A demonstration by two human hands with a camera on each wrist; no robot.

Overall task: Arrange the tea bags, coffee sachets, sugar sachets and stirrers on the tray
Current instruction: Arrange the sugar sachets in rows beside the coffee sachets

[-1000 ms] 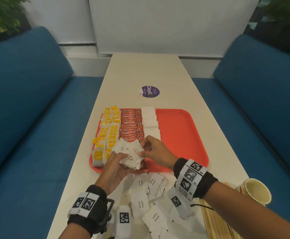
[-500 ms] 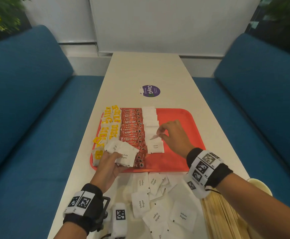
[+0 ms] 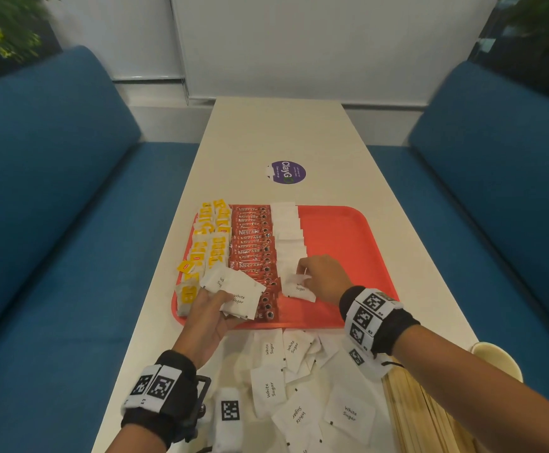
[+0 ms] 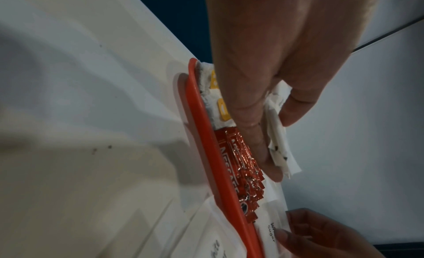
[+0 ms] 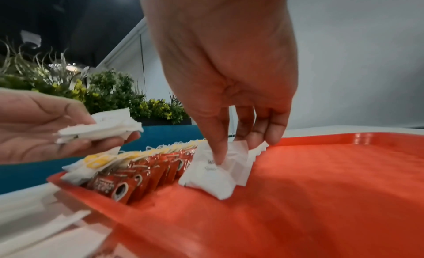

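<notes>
The red tray [image 3: 348, 243] holds a row of yellow tea bags [image 3: 208, 243], a row of red coffee sachets [image 3: 250, 246] and a column of white sugar sachets [image 3: 288, 230]. My left hand [image 3: 214, 295] grips a fanned stack of sugar sachets [image 3: 239, 291] over the tray's near left corner. My right hand [image 3: 302, 276] pinches one sugar sachet [image 3: 297, 289] at the near end of the white column; in the right wrist view the sugar sachet [image 5: 213, 176] lies on the tray [image 5: 321, 180] under my fingers. Wooden stirrers [image 3: 430, 416] lie on the table at the near right.
Several loose sugar sachets [image 3: 268, 387] are scattered on the table in front of the tray. A paper cup [image 3: 495, 358] stands at the near right edge. A purple sticker [image 3: 288, 172] lies beyond the tray. Blue sofas flank the narrow table.
My right hand took one sachet from the stack in my left hand, carried it right to the white column, and now holds it down at the column's near end. The left hand barely moved.
</notes>
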